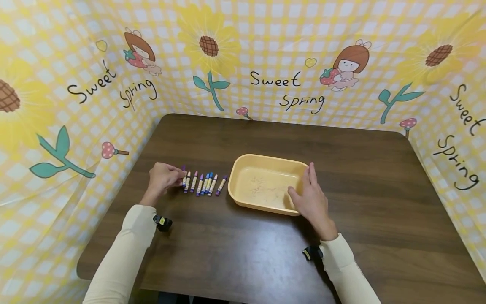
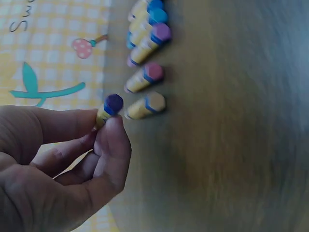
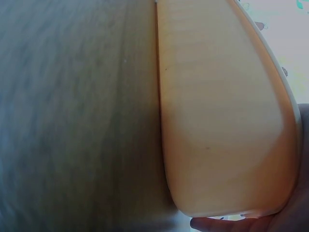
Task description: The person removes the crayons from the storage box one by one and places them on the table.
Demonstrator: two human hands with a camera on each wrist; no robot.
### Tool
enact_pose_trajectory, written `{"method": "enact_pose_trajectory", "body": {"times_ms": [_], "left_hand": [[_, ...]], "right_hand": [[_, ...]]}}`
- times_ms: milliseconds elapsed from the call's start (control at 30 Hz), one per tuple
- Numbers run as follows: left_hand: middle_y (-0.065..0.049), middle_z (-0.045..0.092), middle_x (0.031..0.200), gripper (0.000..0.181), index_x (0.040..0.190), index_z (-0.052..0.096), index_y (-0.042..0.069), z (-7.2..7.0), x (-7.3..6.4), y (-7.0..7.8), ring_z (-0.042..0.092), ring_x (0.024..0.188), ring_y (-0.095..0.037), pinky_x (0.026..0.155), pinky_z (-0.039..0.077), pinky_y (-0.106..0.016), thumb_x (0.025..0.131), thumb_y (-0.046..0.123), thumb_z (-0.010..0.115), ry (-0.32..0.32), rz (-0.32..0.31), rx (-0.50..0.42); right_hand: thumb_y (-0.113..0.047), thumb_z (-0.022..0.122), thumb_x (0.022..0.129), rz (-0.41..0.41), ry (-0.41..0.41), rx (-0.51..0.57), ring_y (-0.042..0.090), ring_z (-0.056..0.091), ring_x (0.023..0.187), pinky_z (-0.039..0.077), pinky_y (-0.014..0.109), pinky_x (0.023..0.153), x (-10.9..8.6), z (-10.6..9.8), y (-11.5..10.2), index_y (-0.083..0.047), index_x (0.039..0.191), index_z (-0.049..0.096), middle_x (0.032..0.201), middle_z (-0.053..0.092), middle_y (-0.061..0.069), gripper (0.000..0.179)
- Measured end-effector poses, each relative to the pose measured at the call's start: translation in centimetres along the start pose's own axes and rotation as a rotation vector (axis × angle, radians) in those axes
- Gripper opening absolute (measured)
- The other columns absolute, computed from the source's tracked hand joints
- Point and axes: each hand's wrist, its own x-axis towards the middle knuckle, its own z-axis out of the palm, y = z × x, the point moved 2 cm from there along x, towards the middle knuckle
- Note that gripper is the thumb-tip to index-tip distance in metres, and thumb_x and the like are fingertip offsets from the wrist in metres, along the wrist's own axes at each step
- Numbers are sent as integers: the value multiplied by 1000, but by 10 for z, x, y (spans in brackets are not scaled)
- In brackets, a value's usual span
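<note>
In my left hand a purple crayon is pinched between thumb and fingertips, at the left end of a row of crayons. The left wrist view shows its dark purple tip pointing toward the camera. Beside it lie a peach crayon, a pink crayon and several others in purple and blue. My right hand holds the right end of a yellow plastic basin, thumb over the inside and fingers along the outside of the wall. The right wrist view shows the basin's side wall, with fingers around its end.
The dark wood table carries the basin near its middle, just right of the crayons. A yellow checked cloth printed with flowers and cartoon girls hangs around the back and sides.
</note>
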Motion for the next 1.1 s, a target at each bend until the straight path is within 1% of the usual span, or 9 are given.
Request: {"method": "enact_pose_trajectory", "body": {"times_ms": [133,233,300,467,600,767,867,967,1100], "left_hand": [[-25,75,93,25,99,76,-11,0,-2,-5,76,79,-30,98,53,-52,91,13,73,54,107,236],[-19,77,85,22,90,80,-3,2,-4,-9,72,85,-35,103,47,-60,90,18,74,98,162,414],[-17,77,82,21,86,81,-1,4,-5,-11,69,83,-35,98,48,-63,90,18,74,108,189,451],[-11,71,66,25,73,79,0,8,-8,-12,63,74,-33,96,46,-63,91,16,73,129,255,479],[-3,62,54,32,66,76,2,9,-8,-16,58,63,-28,88,45,-57,93,18,71,131,267,473],[-15,74,73,26,82,81,-1,9,-11,-20,68,76,-38,88,49,-59,95,19,70,176,286,460],[-20,76,84,26,88,81,-1,14,-20,-19,70,86,-44,90,49,-63,97,20,67,255,331,450],[-20,76,87,24,92,81,1,24,-33,-13,73,87,-44,87,51,-63,97,19,67,364,423,383],[-22,75,88,15,90,80,-2,41,-42,-4,74,82,-43,74,56,-61,92,10,71,508,624,288]], "right_hand": [[-44,56,98,-3,9,5,46,41,142,46,67,96,-3,-2,1,-2,162,7,173,-4,7,90],[-44,56,98,-5,13,10,46,42,142,48,66,93,-5,-3,1,-2,162,7,173,-3,7,90],[-45,56,98,-2,9,14,46,41,143,47,66,94,-6,-3,0,-2,162,7,173,-4,7,91],[-45,56,98,6,-5,27,44,38,145,45,67,99,-8,0,-3,-3,162,7,172,-5,6,91],[-44,56,97,-7,-1,19,44,39,144,47,66,96,-7,3,-4,-2,162,8,173,-2,7,91],[-44,58,97,-28,6,7,44,43,142,49,65,94,-5,6,-6,-1,161,12,172,1,9,90],[-46,60,97,-52,14,-13,46,50,135,49,63,94,-7,8,-6,1,161,14,172,4,12,91],[-47,58,99,-88,21,-39,49,48,134,41,63,107,-8,9,-6,5,159,17,171,7,17,89],[-47,48,105,-132,20,-40,48,32,147,16,66,121,-7,7,-7,9,157,20,169,9,23,81]]}}
